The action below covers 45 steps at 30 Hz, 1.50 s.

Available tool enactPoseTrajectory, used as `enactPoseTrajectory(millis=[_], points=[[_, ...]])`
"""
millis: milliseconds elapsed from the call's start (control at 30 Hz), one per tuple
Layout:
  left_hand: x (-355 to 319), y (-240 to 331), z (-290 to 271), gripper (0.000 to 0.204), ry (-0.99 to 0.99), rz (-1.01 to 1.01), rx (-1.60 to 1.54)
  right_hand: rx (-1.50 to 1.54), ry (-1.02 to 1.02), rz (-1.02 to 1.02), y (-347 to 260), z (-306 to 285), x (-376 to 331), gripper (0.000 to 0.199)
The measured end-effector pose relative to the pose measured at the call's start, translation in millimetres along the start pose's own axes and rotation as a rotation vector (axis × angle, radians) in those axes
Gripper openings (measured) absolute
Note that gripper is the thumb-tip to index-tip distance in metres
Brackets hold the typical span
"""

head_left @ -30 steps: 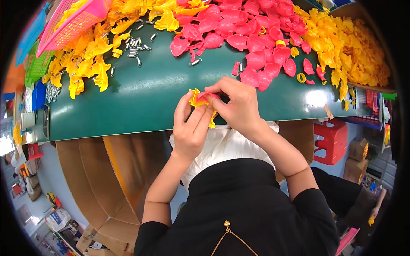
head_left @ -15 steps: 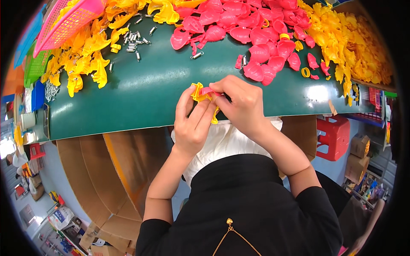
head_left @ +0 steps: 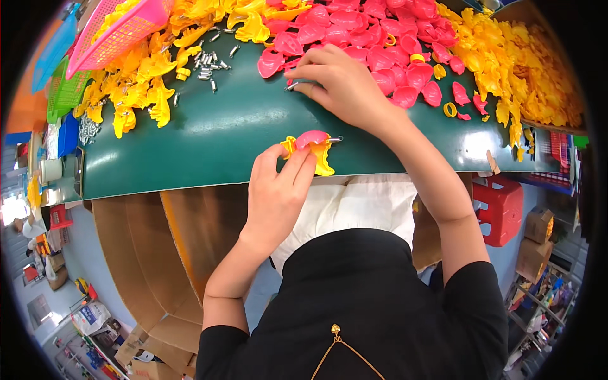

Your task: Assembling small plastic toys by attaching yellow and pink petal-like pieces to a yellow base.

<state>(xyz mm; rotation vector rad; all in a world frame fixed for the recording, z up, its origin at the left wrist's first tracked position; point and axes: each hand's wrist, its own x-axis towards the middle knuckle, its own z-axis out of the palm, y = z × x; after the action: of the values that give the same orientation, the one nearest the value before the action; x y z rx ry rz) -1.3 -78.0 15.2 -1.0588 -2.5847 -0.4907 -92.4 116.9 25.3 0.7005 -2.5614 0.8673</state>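
My left hand (head_left: pixel 278 190) pinches a yellow plastic part (head_left: pixel 323 159) just above the table's near edge. A curved pink plastic piece (head_left: pixel 311 137) lies against that part under my fingertips. From its right side sticks a small metal spring with a looped end (head_left: pixel 336 139). Farther out, my right hand (head_left: pixel 345 82) is at the near left edge of the pink pile. Its thumb and forefinger close on another metal spring (head_left: pixel 291 86), beside a bit of pink plastic. The palm hides part of the pile.
Many pink shells (head_left: pixel 345 25) cover the far middle of the green table (head_left: pixel 209 152). Yellow parts are heaped left (head_left: pixel 158 66) and right (head_left: pixel 487 57). Loose springs (head_left: pixel 206 66) lie left of centre. A pink basket (head_left: pixel 120 38) stands far left; a red stool (head_left: pixel 503 209) stands at right.
My right hand has left the yellow part and reached away to a spring by the pink pile. My left hand keeps its hold; the part's protruding spring now shows.
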Motion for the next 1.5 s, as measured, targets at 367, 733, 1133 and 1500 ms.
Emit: enactPoseTrajectory(millis=[367,733,1133,1500], points=[[3,2,13,0.028,0.08,0.2,0.137,-0.002,0.098,0.386,11,-70,-58,0.013],[5,-2,4,0.034,0.111,0.134,0.156,-0.359,-0.092,0.064,2,-39,-51,0.017],[-7,-6,9,0.037,0.096,0.006,0.136,-0.417,-0.197,0.05,-16,-9,-22,0.022],[-17,-1,18,0.032,0.202,-0.062,0.101,0.069,-0.111,0.099,6,2,-7,0.025]])
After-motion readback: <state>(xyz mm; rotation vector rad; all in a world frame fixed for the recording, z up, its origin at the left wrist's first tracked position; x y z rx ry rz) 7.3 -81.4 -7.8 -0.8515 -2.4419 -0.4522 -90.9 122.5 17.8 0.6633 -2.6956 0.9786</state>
